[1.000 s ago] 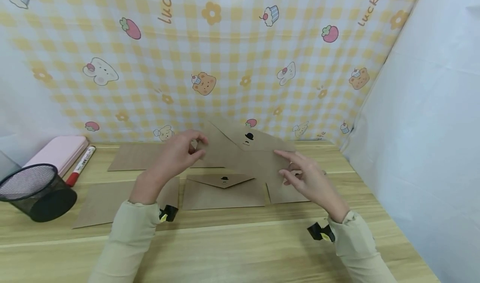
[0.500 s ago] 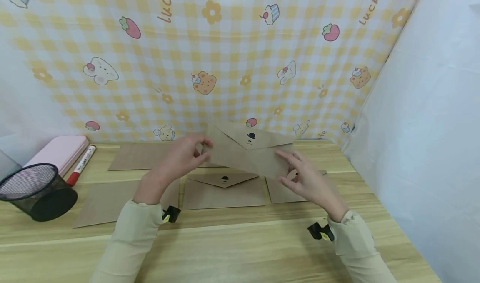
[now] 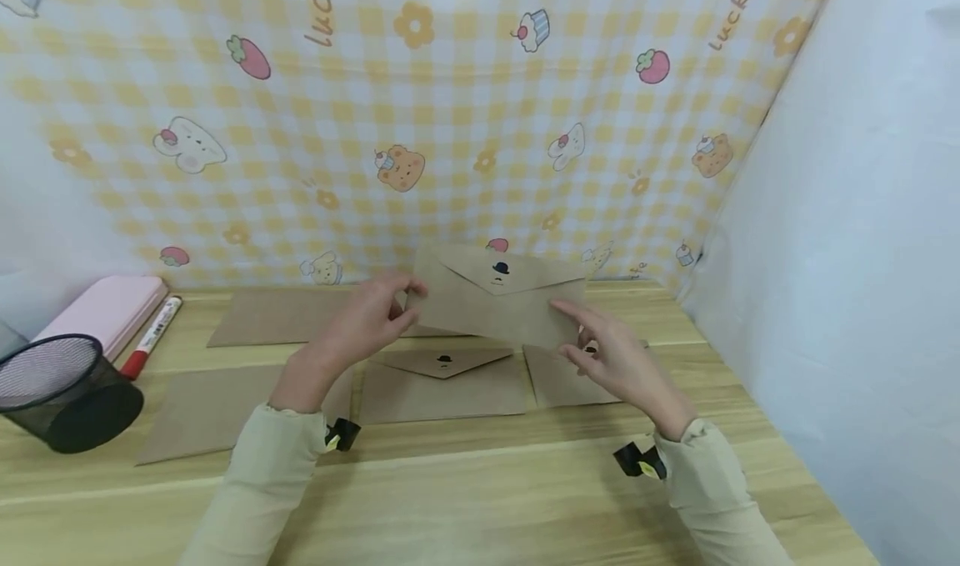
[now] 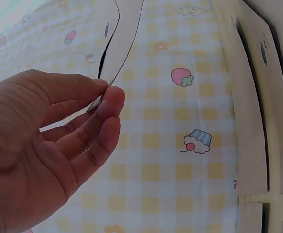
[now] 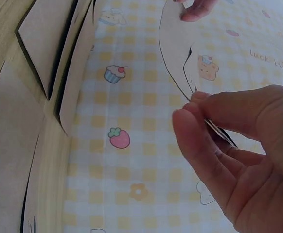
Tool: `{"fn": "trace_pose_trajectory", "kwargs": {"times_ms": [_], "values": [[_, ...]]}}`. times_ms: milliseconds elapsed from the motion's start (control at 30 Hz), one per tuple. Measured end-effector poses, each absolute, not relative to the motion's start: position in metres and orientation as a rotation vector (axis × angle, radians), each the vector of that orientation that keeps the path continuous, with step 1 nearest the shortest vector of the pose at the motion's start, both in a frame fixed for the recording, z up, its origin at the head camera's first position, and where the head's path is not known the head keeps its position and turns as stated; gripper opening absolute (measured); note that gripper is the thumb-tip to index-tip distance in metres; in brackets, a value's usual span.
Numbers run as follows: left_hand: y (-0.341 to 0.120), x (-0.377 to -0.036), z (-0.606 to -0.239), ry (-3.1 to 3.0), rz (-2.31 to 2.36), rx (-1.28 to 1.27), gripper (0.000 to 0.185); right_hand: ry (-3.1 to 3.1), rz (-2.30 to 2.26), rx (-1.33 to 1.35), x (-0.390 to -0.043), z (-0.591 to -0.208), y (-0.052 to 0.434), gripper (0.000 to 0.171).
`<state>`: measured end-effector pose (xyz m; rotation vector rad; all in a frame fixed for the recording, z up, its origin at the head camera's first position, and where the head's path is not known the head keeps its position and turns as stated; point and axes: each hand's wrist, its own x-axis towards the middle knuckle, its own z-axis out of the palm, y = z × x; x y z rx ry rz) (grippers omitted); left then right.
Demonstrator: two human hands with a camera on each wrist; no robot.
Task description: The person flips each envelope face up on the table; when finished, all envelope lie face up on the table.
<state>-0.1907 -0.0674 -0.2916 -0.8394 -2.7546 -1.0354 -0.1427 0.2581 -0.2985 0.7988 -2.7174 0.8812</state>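
A brown paper envelope (image 3: 491,309) hangs in the air above the table, its pointed flap with a black hat print facing the head camera. My left hand (image 3: 367,318) pinches its left edge; the left wrist view shows thumb and fingertips (image 4: 113,101) meeting on the paper. At the opposite edge my right hand (image 3: 618,362) pinches it between thumb and fingers (image 5: 190,128). Below lie two more hat-printed envelopes, a middle one (image 3: 442,399) and a right one (image 3: 558,387), the latter partly behind my right hand.
More plain brown envelopes lie at the left, one at the back (image 3: 262,316) and one in front (image 3: 198,408). Beyond them are a red-capped marker (image 3: 153,337), a pink box-like item (image 3: 105,312) and a black mesh cup (image 3: 86,408). A checked cloth (image 3: 450,116) hangs behind the table.
The held envelope was tilted and blurred; it has levelled and its flap lies flatter. My left hand has shifted slightly right with it. The head view has turned slightly.
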Motion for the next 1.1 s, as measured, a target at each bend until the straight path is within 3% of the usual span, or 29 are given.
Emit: {"fn": "trace_pose_trajectory", "kwargs": {"times_ms": [233, 467, 633, 800, 1100], "values": [[-0.051, -0.202, -0.302, -2.755, -1.027, -0.881, 0.028, -2.693, 0.933, 0.757, -0.154, -0.302, 0.269, 0.05], [-0.014, -0.231, -0.314, -2.85, -0.976, -1.003, 0.031, -2.676, 0.829, 0.544, -0.177, -0.307, 0.289, 0.041], [0.01, -0.256, -0.314, -2.923, -0.993, -1.071, 0.015, -2.753, 0.823, 0.474, -0.195, -0.307, 0.299, 0.042], [0.03, -0.275, -0.319, -2.957, -0.914, -1.192, 0.035, -2.762, 0.866, 0.401, -0.211, -0.315, 0.313, 0.038], [0.068, -0.279, -0.332, -3.076, -0.917, -1.265, 0.036, -2.732, 0.758, 0.268, -0.229, -0.334, 0.352, 0.029]]}}
